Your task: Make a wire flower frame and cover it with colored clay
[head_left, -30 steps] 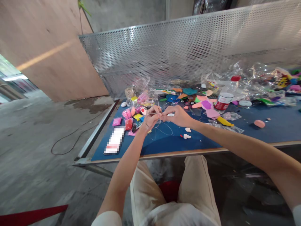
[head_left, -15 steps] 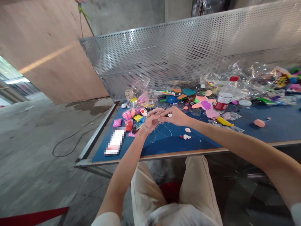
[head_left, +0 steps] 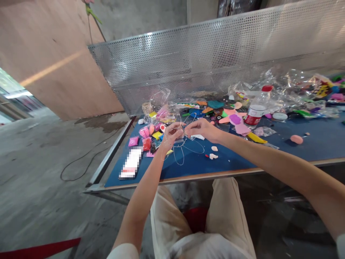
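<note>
Wire [head_left: 179, 146]: loops fan around both hands, several toward the person; no single long axis. Left hand [head_left: 174, 136] grips its left side; right hand [head_left: 202, 130] pinches near its middle, equally close.

My left hand [head_left: 173, 135] and right hand [head_left: 201, 129] pinch a looped wire frame [head_left: 179, 146]. A red-labelled bottle [head_left: 254, 113] stands on the blue surface [head_left: 188, 167].

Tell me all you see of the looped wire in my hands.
The looped wire is thin and pale, metal by its look, bent into several long, petal-like loops around a middle that seems twisted. Your left hand and right hand hold it at their fingertips over the blue tabletop. Fingers hide part of it.
</note>
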`<state>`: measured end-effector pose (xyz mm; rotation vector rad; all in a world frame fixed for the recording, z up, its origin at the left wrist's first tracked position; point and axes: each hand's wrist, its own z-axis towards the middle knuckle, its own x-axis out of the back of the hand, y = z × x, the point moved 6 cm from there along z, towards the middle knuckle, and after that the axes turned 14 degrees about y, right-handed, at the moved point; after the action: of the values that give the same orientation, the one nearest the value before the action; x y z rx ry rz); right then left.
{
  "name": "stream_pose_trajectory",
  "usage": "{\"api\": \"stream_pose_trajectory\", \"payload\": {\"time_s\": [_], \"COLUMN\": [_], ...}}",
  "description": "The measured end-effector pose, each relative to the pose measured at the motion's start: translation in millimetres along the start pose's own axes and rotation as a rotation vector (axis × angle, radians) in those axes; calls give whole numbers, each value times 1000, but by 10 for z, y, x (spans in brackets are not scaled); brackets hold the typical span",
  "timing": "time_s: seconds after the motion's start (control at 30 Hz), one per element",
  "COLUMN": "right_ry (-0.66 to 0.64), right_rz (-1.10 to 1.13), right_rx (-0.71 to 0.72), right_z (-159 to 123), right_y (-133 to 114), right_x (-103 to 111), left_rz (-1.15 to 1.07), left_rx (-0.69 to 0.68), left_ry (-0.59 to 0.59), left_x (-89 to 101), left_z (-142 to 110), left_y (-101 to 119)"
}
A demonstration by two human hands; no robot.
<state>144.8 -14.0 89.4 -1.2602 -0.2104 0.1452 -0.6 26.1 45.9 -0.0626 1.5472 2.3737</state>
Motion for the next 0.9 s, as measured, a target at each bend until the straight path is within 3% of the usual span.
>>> {"api": "stream_pose_trajectory", "payload": {"time_s": [0.17, 0.27, 0.4, 0.5, 0.57, 0.63, 0.8, 0.9], "right_ry": [71, 109, 19, -54, -105, -163, -245, -239], "right_rz": [-84, -198, -360, -444, -526, -619, -715, -737], "right_rx": [22, 59, 144, 216, 235, 245, 265, 285], "right_z": [81, 163, 233, 265, 296, 336, 458, 536], "right_y": [-43, -48, -94, -196, -249, -275, -238, -201], "right_x": [152, 302, 420, 490, 522, 523, 423, 397], "left_rz": [147, 190, 261, 352, 274, 111, -19, -24], "left_rx": [-133, -129, -71, 3, 30, 59, 134, 75], "left_ry": [98, 4, -70, 39, 193, 269, 37, 88], "left_x": [76, 37, 72, 231, 362, 415, 239, 293], "left_z": [27, 27, 90, 201, 259, 275, 198, 187], "left_y": [109, 153, 104, 9, -1, 8, 25, 70]}}
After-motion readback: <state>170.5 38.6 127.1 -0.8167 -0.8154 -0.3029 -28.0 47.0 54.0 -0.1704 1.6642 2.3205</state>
